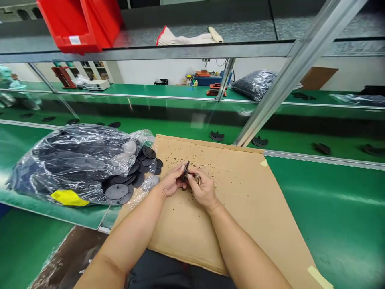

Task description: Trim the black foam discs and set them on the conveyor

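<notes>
Over the cardboard sheet [240, 208], my left hand [173, 180] is closed on a small black part [186, 170], which stands edge-on, so its full shape is hidden. My right hand [202, 188] meets it from the other side with bent fingers at the part. A shiny, brass-coloured metal object [197, 179] shows at the right fingers; its kind is unclear. Tiny black bits [207, 162] lie scattered on the cardboard around and beyond both hands. To the left, round black discs [116, 192] spill from the mouth of a clear plastic bag [75, 160].
Curved black pieces [217, 136] lie on the green belt [168, 125] behind the cardboard. A slanted metal post [270, 100] rises at the cardboard's far right corner. Overhead, a shelf carries a red bin [82, 26] and a white glove [188, 39]. Yellow tape [69, 198] marks the bag.
</notes>
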Demonstrator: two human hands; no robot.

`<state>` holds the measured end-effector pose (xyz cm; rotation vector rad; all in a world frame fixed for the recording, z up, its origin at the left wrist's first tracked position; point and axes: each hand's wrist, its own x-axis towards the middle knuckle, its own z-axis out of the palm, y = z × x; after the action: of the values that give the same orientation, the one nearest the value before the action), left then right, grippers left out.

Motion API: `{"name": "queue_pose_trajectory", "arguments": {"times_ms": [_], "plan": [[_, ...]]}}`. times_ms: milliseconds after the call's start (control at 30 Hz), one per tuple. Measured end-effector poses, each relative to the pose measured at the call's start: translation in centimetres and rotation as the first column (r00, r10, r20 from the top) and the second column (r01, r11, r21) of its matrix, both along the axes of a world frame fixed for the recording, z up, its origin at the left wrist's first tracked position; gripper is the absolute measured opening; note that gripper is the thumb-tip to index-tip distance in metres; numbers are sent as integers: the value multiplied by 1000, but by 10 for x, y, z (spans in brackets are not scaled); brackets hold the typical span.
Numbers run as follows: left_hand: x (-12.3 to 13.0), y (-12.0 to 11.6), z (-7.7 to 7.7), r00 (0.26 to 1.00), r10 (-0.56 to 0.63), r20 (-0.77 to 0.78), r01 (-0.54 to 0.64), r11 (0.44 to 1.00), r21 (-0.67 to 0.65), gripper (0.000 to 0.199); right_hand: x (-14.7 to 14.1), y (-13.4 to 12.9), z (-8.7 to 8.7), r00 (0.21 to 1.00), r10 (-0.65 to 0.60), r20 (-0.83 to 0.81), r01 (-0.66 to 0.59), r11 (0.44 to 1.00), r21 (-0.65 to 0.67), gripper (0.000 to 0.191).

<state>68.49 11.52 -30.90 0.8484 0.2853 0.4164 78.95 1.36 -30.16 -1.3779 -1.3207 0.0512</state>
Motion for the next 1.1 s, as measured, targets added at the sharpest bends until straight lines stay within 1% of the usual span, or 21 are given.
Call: {"name": "queue_pose_trajectory", "arguments": {"times_ms": [167,300,367,433,500,600,667,733,800,867,900,933,967,1000,1033,1067,1100], "plan": [[-2,-2,2,999,19,-30,-19,1000,2,43,0,0,3,991,-20,131,16,1000,26,15],[-2,-2,1,999,13,-36,-12,1000,12,43,2,-1,6,974,-39,222,26,998,62,15],[-1,-3,0,999,5,-40,-4,1000,14,43,2,-2,6,970,-45,239,30,997,67,14],[-1,-2,-1,999,8,-49,-8,1000,-1,45,0,-1,5,974,-48,221,35,997,62,14],[0,0,-1,998,37,-53,-38,999,-16,50,-2,0,1,988,-56,143,48,997,59,14],[2,5,2,983,176,-47,-177,984,-10,52,-3,4,-7,993,-92,-70,97,993,61,15],[5,10,4,950,307,-62,-308,951,-7,48,0,6,-11,968,-122,-221,140,988,68,17],[11,16,8,898,421,-128,-425,905,-1,42,6,8,-11,924,-142,-356,181,980,81,20],[22,27,13,840,508,-190,-507,860,57,39,12,10,-10,872,-155,-465,220,971,89,21],[35,45,23,790,578,-205,-547,815,192,38,17,12,-8,837,-151,-526,234,968,93,21],[41,58,29,754,626,-200,-560,771,305,38,19,13,-7,830,-145,-539,232,968,97,20],[47,72,36,703,685,-189,-558,697,451,37,21,14,-7,827,-136,-545,227,969,102,19],[52,87,44,637,752,-169,-530,587,613,36,22,15,-6,829,-127,-545,220,970,108,19],[57,103,52,561,817,-132,-455,438,775,36,22,16,-6,832,-121,-542,214,970,113,18],[61,119,60,495,866,-69,-341,267,901,35,23,17,-6,836,-118,-536,211,971,115,18],[65,134,68,443,896,-10,-211,116,971,35,23,18,-7,839,-117,-532,208,971,114,18],[70,147,75,406,913,38,-88,-2,996,38,23,19,-7,841,-118,-528,206,972,111,18]]}}
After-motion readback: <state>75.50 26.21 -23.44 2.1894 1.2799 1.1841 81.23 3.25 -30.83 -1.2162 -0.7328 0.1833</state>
